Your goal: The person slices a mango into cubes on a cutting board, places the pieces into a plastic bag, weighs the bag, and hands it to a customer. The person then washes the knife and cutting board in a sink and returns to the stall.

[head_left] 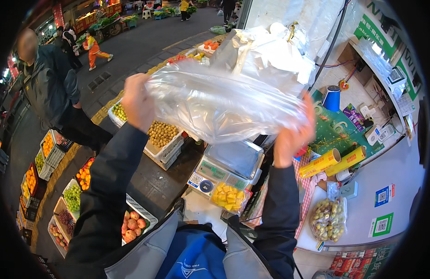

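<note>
A large clear plastic bag (219, 102) is stretched out in the air between my two raised hands. My left hand (138, 100) grips its left end, fingers closed; my right hand (294, 132), somewhat blurred, grips the right end. Below the bag sits a digital scale (231, 158) with a steel pan, and a pack of cut yellow fruit (224, 200) lies at its front. Right of the scale are two yellow film rolls (319, 162) and a bag of round fruit (328, 221) on the counter.
Crates of longans (161, 135), grapes (72, 197) and pomegranates (133, 225) stand below and to the left. A person in a dark jacket (54, 93) stands beside them. Other people walk along the street behind. A shelf (387, 93) and hanging white bags (270, 46) are at the upper right.
</note>
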